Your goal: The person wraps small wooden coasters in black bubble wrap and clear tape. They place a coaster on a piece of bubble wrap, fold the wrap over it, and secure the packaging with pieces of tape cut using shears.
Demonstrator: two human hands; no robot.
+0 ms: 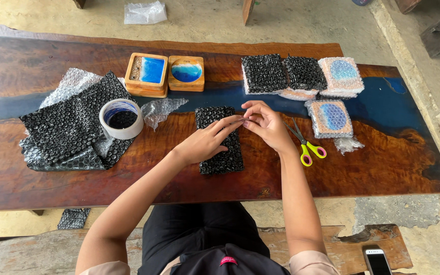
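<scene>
A person seated at a long dark wooden table (77, 188) with a blue resin streak works over a flat package wrapped in black bubble wrap (220, 142), which lies on the tabletop directly in front of them. The left hand (207, 142) rests on top of the package, palm down, fingers stretched toward its upper right edge. The right hand (266, 122) meets it there, fingertips pinched together just beside the left fingertips; what, if anything, they pinch is too small to tell.

Just to the right of the right wrist lie scissors (305, 145) with yellow and pink handles, blades pointing toward the hand. To the left of the package sits a roll of clear tape (121, 118) on a loose heap of black bubble wrap sheets (70, 132), with clear bubble wrap (72, 81) tucked beneath and behind it.

At the far edge of the table stand two unwrapped wooden coasters with blue resin centres (165, 74), one stacked on others. Further right is a cluster of wrapped pieces (301, 76), two in black wrap and others in clear wrap showing blue and pink beneath; one more clear-wrapped piece (329, 118) lies nearer the scissors.

A phone (377, 260) rests on the wooden bench beside the person
</scene>
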